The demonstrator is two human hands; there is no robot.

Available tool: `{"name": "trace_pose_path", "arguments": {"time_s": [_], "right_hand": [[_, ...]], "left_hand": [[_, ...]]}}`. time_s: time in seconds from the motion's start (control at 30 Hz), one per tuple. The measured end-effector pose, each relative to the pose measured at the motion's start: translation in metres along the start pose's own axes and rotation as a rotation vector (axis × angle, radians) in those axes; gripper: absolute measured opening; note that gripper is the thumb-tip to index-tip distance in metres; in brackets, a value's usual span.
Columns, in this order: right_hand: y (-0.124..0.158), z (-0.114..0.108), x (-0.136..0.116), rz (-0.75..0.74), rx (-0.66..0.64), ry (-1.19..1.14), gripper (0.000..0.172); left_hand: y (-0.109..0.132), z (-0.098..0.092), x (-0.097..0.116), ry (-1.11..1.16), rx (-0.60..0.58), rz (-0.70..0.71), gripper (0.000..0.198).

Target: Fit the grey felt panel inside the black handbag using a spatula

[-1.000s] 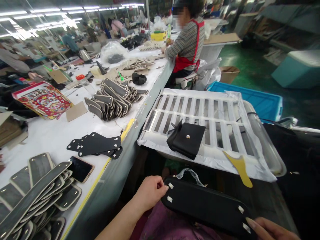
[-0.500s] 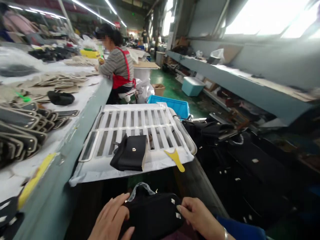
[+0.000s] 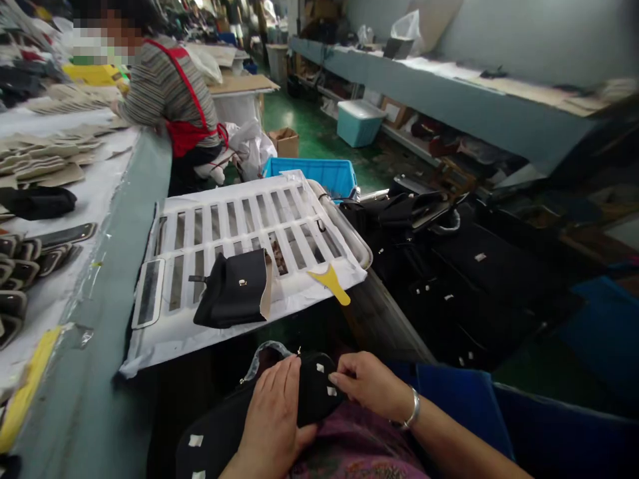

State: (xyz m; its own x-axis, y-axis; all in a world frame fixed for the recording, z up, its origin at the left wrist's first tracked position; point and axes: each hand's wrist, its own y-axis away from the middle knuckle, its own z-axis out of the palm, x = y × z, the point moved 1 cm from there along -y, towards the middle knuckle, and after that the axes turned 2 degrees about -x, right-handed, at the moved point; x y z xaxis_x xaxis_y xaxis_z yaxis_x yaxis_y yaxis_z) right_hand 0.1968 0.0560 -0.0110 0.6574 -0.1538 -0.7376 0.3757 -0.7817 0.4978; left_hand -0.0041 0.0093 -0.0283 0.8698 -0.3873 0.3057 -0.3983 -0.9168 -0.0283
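- Bottom centre of the frame: the black bag (image 3: 315, 392) lies across the person's lap on a purple cloth (image 3: 349, 446), its long base running off to the lower left.
- The left hand (image 3: 272, 426) rests flat on the base with its fingers stretched out together. It presses down and does not wrap round anything.
- The right hand (image 3: 372, 386), with a silver bangle (image 3: 413, 409) at the wrist, has thumb and forefinger pinched shut on the bag's near end, right by the white tabs (image 3: 331, 391).
- To my eye this goes best with the flat hand pinning the base so it cannot slide. The pinch should stay small and close to one tab at a time.
- Centre: a white slotted tray (image 3: 164, 339) carries a small black purse (image 3: 234, 293) and a yellow scraper (image 3: 330, 283).
- Right of it is a heap of black bags (image 3: 474, 266), and a blue crate (image 3: 319, 173) sits behind the tray.
- Upper left: a co-worker in a red apron (image 3: 164, 93) leans on the long surface (image 3: 100, 199).
- Against half a second ago, the left hand has slid fully onto the bag, the right hand's fingers have closed at the tabs, and the view has dipped downward.
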Motion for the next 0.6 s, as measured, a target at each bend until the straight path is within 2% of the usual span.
{"name": "trace_pose_path", "arguments": {"time_s": [0.23,0.43,0.5,0.6], "right_hand": [[0.006,-0.004,-0.006,-0.046,0.017,0.114,0.024],[0.001,-0.007,-0.004,-0.067,0.056,0.293,0.028],[0.000,-0.010,-0.003,-0.045,0.057,0.342,0.029],[0.000,-0.011,-0.006,-0.085,0.159,0.396,0.017]], "left_hand": [[-0.008,-0.014,0.013,0.047,-0.084,-0.088,0.060],[-0.014,-0.013,0.021,0.025,-0.096,-0.132,0.059],[-0.013,-0.012,0.021,0.022,-0.095,-0.133,0.064],[0.002,-0.018,0.006,0.032,-0.056,-0.053,0.096]]}}
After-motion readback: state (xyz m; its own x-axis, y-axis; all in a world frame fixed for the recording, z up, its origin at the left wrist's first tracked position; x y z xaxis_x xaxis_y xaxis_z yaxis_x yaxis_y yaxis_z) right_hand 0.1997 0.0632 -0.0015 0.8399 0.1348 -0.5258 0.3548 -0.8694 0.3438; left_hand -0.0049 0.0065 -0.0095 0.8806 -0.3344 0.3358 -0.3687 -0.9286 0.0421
